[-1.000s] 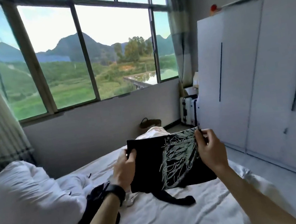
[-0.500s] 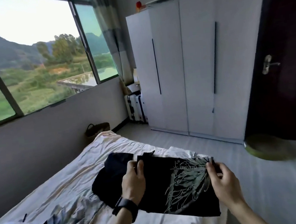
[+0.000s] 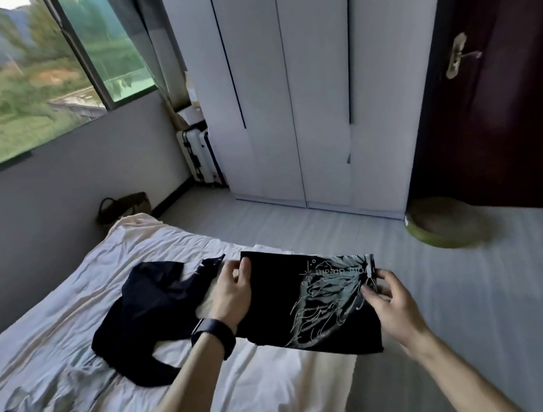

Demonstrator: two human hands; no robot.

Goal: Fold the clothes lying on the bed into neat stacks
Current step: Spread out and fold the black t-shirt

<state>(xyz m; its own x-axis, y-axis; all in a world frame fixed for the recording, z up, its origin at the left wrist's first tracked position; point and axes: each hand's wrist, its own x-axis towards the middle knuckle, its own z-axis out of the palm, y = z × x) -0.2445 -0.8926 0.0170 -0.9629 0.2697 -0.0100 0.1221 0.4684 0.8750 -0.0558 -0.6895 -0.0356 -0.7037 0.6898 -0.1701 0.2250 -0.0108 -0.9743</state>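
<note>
At lower centre of frame, a folded black T-shirt with pale line-art print (image 3: 296,302) was held in both hands.
Left hand (image 3: 231,294) gripped its left edge, thumb on top; right hand (image 3: 392,304) pinched the far right corner with its fingertips. The shirt's right part hung past the white-sheeted bed (image 3: 164,244) edge. A crumpled dark garment (image 3: 146,312) lay on the sheet just left of it.

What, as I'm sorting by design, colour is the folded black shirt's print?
Pale whitish line art on the folded black shirt; head view shows it.
</note>
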